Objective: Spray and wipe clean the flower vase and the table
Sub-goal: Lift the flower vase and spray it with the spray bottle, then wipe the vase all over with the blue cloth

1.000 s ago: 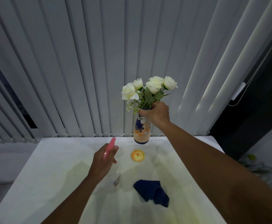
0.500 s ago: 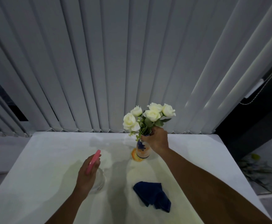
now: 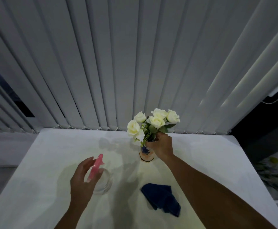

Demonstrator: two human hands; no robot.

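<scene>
A small painted flower vase [image 3: 146,154] with white roses [image 3: 153,123] stands on the white table [image 3: 44,162], on an orange coaster. My right hand [image 3: 161,145] is wrapped around the vase's neck. A clear spray bottle [image 3: 102,180] with a pink trigger head stands on the table to the left. My left hand [image 3: 83,180] sits beside the pink head with fingers spread, touching it loosely. A dark blue cloth [image 3: 162,201] lies crumpled on the table in front of the vase.
Grey vertical blinds [image 3: 118,63] hang right behind the table's far edge. A dark gap and the floor with some greenery [image 3: 273,171] lie past the table's right edge.
My right hand has lowered the vase from the air onto the coaster. My left hand has set the spray bottle upright on the table and its fingers have spread apart.
</scene>
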